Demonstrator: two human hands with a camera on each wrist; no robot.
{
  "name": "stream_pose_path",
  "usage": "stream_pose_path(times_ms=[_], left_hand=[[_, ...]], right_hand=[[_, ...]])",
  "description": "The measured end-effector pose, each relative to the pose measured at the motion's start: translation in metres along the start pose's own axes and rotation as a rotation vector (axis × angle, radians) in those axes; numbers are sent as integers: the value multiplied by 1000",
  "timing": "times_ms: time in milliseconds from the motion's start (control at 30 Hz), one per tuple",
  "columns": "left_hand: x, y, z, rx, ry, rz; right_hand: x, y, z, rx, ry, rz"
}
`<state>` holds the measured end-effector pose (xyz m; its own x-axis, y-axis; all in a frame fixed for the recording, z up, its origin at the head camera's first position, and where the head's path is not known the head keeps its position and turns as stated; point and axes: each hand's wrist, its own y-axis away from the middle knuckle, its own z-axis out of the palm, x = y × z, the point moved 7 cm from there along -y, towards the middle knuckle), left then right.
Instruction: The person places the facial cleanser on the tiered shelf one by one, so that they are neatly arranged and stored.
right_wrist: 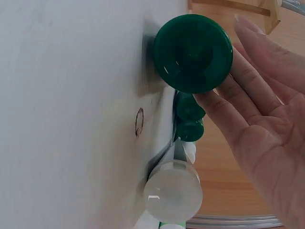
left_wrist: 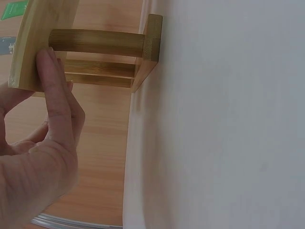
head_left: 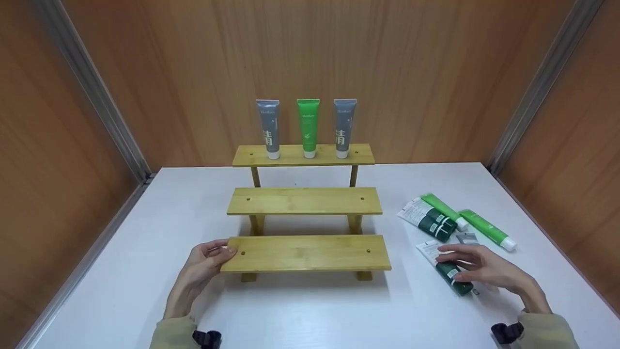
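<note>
Apparently I'm on the grasping step: my left hand (head_left: 203, 266) pinches the wooden stand (head_left: 305, 254); right of it, my loosely open right hand (head_left: 491, 267), gripping nothing, should close around a green-and-white tube (head_left: 445, 273).

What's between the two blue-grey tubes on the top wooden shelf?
A bright green squeeze tube, standing on its white cap; the head view shows it.

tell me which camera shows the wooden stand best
The head view, where all three steps of the wooden stand show. The left wrist view has part of it, gripped by the left hand; the right wrist view only a small piece, top right.
</note>
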<state>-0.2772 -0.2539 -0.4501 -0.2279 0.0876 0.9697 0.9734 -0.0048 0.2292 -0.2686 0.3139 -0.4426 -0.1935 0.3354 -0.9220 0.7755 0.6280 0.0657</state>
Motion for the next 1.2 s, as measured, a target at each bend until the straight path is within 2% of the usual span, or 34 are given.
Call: stream_pose_path(times_ms=[200,300,800,933,1200], left_hand=[[-1,1,0,-1,-3,-2],[-1,1,0,-7,3,-1],[1,0,0,15,-40,2],[0,0,0,9,-25,5],[-1,-1,0,9,-22,-2]], right_hand=[[3,-10,0,41,103,75],[4,-15,0,45,144,83],[3,-37,8,-41,108,-15],[4,-39,7,2,141,20],[3,-28,-4,149,336,88]])
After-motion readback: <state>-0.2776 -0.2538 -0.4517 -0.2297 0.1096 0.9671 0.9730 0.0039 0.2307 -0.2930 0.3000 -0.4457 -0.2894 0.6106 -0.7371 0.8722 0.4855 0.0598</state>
